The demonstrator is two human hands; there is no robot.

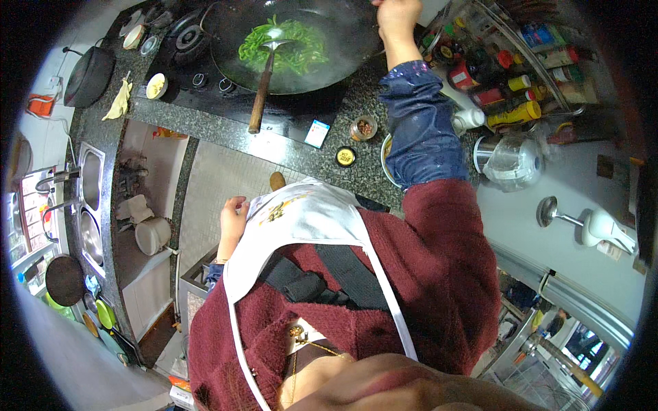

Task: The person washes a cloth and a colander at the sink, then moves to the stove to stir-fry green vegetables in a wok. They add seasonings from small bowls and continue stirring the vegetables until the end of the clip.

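Observation:
A large dark wok (329,75) stands on the stove with chopped green vegetables (295,51) in it and steam above them. A metal spatula (262,92) with a wooden handle rests in the wok, its handle over the near rim; neither hand touches it. My right hand (399,19) is at the top edge, beside the wok's right rim, its fingers closed; what they hold is hidden or cut off. My left hand (234,218) hangs low beside the white apron (301,212), its fingers loosely bent and apart, with nothing seen in them.
On the counter are a jar of red spice (363,128), a round lid (345,157), a small card (317,133), and a bowl of pale pieces (157,85). Bottles crowd a rack (507,68) at right. A sink (92,178) lies left, a ladle (547,211) hangs right.

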